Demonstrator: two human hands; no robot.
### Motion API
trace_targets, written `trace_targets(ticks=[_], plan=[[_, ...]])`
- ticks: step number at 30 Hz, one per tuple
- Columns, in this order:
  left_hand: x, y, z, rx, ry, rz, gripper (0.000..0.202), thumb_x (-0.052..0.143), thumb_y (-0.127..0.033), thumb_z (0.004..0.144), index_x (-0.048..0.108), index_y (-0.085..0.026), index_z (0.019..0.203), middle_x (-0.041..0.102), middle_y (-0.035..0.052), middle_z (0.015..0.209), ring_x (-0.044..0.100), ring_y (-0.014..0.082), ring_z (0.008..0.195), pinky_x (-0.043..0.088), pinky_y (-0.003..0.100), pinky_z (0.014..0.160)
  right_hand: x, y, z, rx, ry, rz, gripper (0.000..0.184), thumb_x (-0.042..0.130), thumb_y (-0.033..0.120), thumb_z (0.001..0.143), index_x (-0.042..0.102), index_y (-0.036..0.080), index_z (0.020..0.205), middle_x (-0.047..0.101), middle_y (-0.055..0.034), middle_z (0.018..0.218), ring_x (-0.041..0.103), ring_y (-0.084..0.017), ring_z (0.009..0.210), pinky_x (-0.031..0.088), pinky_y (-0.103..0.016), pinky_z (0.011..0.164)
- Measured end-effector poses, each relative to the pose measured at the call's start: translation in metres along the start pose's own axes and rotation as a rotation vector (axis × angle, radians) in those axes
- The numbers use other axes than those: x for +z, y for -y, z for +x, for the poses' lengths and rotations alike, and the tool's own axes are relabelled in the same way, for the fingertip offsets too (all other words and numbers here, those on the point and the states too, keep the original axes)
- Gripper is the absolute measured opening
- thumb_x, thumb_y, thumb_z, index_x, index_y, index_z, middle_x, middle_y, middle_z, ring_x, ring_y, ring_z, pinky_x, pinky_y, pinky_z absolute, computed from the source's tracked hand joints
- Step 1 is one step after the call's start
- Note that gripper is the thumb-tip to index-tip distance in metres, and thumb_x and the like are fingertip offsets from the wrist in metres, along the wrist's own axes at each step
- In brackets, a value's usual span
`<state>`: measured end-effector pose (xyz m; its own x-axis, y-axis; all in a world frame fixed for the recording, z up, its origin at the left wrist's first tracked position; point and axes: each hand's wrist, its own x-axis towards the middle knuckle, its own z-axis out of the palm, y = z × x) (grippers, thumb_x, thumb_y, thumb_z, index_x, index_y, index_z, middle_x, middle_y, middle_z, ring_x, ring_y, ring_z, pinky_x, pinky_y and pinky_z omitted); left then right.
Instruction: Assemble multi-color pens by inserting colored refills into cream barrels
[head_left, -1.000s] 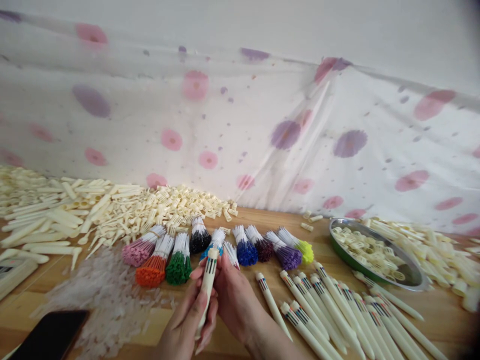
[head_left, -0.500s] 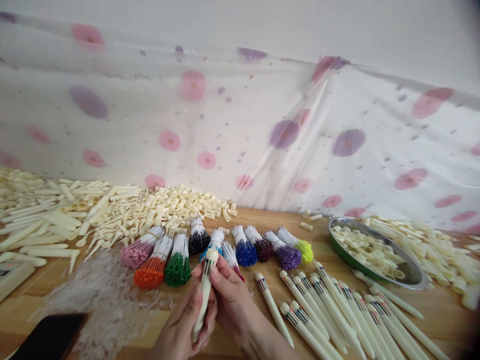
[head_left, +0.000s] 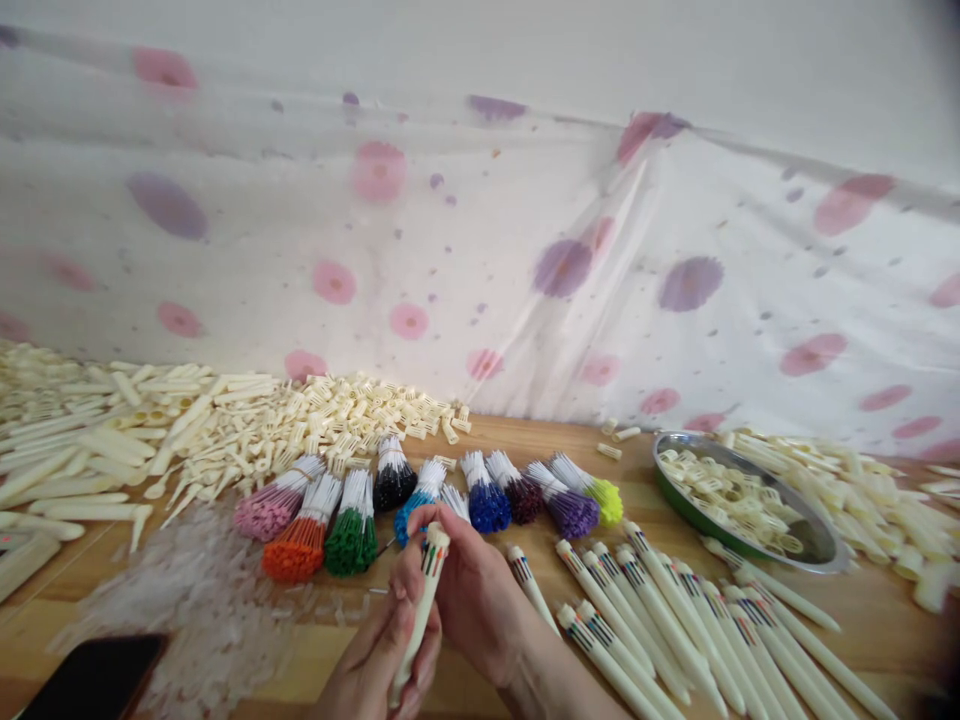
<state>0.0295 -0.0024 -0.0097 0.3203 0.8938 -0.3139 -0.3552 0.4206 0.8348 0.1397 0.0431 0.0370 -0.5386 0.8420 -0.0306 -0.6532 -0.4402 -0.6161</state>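
My left hand (head_left: 375, 665) is wrapped round the lower barrel of a cream multi-colour pen (head_left: 420, 615), held upright near the table's front edge. My right hand (head_left: 469, 595) pinches the pen's top end, fingers closed by the coloured sliders. Just beyond the hands lie bundles of coloured refills: pink (head_left: 266, 510), orange (head_left: 296, 550), green (head_left: 349, 535), black (head_left: 391, 482), blue (head_left: 487, 500) and purple (head_left: 574, 510).
A row of finished pens (head_left: 660, 625) lies to the right. A metal bowl (head_left: 750, 545) of cream clips sits at right. Heaps of cream barrels and caps (head_left: 150, 430) cover the left. Small clear parts (head_left: 195, 600) and a black phone (head_left: 90, 675) lie front left.
The pen has tilted slightly right and come lower and nearer. My right hand has shifted over its top end. Both hands kept their hold.
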Motion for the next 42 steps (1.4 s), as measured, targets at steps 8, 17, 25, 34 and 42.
trace_targets(ticks=[8,17,25,34,42], plan=[[-0.001,-0.007,0.005,-0.039,0.286,-0.413,0.04,0.064,-0.056,0.071,0.062,-0.016,0.069,0.039,-0.0094,0.044,0.014,0.0001,0.033,0.017,0.01,0.031,0.003,-0.014,-0.002,-0.106,-0.066,-0.031,0.042,0.063,0.055,0.076,0.061,0.015,0.088,0.067,-0.0035,0.067,0.061,-0.016,0.06,0.043,-0.023,0.052],[0.0,-0.012,0.006,-0.088,0.353,-0.547,0.039,0.066,-0.054,0.069,0.064,-0.015,0.069,0.041,-0.0085,0.046,0.014,-0.0013,0.032,0.018,0.009,0.03,-0.004,-0.022,-0.002,-0.112,-0.023,0.076,0.035,0.075,0.028,0.072,0.061,0.017,0.102,0.07,-0.0039,0.094,0.064,-0.012,0.072,0.049,-0.021,0.065],[0.0,-0.016,0.005,-0.14,0.364,-0.463,0.039,0.07,-0.053,0.068,0.061,-0.016,0.068,0.041,-0.009,0.045,0.015,-0.0009,0.032,0.015,0.01,0.03,-0.008,-0.009,0.003,0.0,0.064,0.146,0.062,0.053,0.069,0.073,0.057,0.016,0.106,0.065,-0.0012,0.063,0.06,-0.016,0.058,0.045,-0.027,0.056],[0.0,-0.017,0.004,-0.192,0.422,-0.502,0.039,0.073,-0.049,0.068,0.06,-0.012,0.066,0.038,-0.0095,0.043,0.017,-0.0017,0.031,0.016,0.008,0.029,-0.005,-0.004,0.0,0.036,0.026,0.119,0.036,0.059,0.051,0.077,0.059,0.016,0.088,0.056,0.0043,0.051,0.055,-0.014,0.055,0.044,-0.026,0.062],[-0.003,-0.025,0.001,-0.202,0.555,-0.732,0.021,0.071,-0.028,0.076,0.061,-0.012,0.069,0.035,-0.0103,0.045,0.011,-0.0012,0.031,0.015,0.008,0.027,0.003,-0.019,-0.003,-0.06,-0.081,0.074,0.044,0.066,0.05,0.076,0.06,0.016,0.102,0.07,-0.0044,0.086,0.063,-0.015,0.07,0.047,-0.023,0.059]])
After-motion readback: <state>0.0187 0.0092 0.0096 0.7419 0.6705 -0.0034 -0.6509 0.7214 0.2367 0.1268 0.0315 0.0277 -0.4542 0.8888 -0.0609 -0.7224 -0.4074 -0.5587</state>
